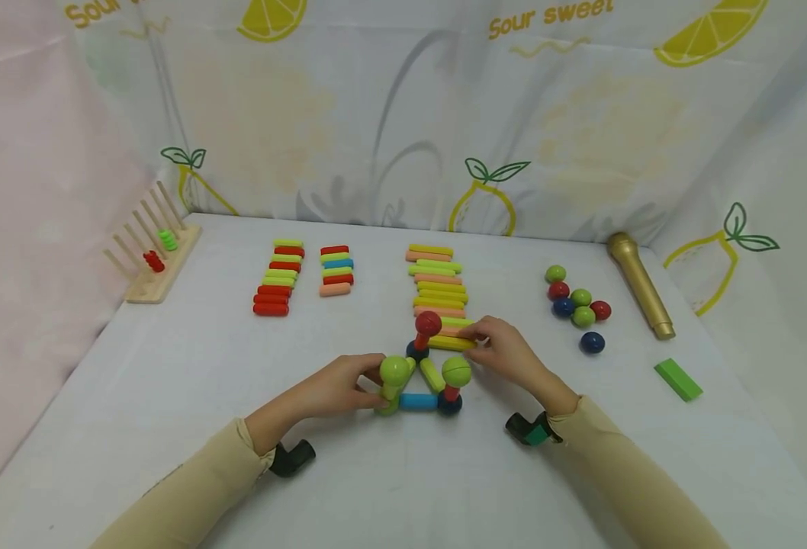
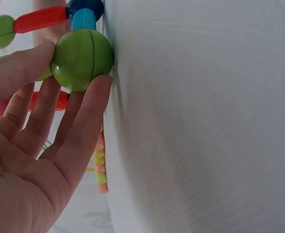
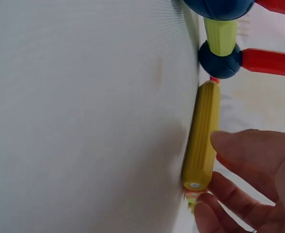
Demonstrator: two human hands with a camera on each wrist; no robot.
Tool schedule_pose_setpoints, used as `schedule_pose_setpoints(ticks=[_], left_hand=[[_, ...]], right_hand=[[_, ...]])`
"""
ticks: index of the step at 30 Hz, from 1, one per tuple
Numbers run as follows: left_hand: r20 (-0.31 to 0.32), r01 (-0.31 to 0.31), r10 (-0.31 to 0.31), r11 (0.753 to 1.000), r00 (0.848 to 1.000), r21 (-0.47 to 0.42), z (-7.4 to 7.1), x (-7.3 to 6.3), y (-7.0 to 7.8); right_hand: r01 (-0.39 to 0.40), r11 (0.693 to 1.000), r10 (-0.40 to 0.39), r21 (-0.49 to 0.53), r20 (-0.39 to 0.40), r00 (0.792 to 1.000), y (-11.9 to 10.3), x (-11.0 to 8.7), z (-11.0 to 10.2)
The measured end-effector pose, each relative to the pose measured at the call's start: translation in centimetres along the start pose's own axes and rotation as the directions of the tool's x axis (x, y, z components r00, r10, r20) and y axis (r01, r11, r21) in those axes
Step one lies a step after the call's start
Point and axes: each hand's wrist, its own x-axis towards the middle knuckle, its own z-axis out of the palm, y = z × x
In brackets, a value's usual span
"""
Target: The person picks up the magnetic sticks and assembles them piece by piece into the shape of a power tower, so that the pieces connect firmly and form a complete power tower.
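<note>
Beige sleeves (image 1: 191, 484) are spanning the near table (image 1: 397, 488); the left hand (image 1: 338, 385) is pinching the ball-and-stick frame (image 1: 419, 402) by a low green ball (image 2: 79, 60), the right (image 1: 506, 357) pinching a yellow stick (image 1: 448, 343) at its row's near end. Stick-picking seems under way, probably calling for a clean lift.

A smooth white fabric backdrop (image 1: 403, 91), printed with yellow lemon slices (image 1: 712, 32) and orange "Sour sweet" lettering (image 1: 551, 19), hangs behind a broad, matte white tabletop (image 1: 376, 488). A pale pink sheet (image 1: 19, 191), probably cloth too, flanks the left side; the light is soft and diffuse.
</note>
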Motion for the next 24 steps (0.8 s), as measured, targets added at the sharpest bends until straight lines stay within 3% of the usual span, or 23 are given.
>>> schedule_pose_setpoints(ticks=[7, 14, 19, 22, 24], left_hand=[[0.003, 0.005, -0.005, 1.000, 1.000, -0.010, 0.0, 0.1, 0.1], [0.002, -0.001, 0.001, 1.000, 1.000, -0.009, 0.0, 0.0, 0.1], [-0.002, 0.002, -0.002, 1.000, 1.000, -0.003, 0.0, -0.1, 0.2], [-0.006, 0.004, -0.004, 1.000, 1.000, 0.002, 0.0, -0.1, 0.2], [-0.008, 0.011, -0.011, 1.000, 1.000, -0.001, 0.0, -0.1, 0.2]], right_hand=[[-0.114, 0.991, 0.122, -0.067, 0.137, 0.983, -0.7, 0.4, 0.2], [-0.202, 0.978, 0.192, 0.043, 0.168, 0.967, -0.4, -0.3, -1.3], [-0.180, 0.971, 0.170, 0.156, 0.075, 0.982, -1.6, -1.5, -3.4], [-0.065, 0.968, 0.080, 0.240, -0.051, 0.996, -3.4, -2.3, -4.6], [0.047, 0.961, -0.010, 0.272, -0.134, 0.991, -5.0, -2.8, -5.1]])
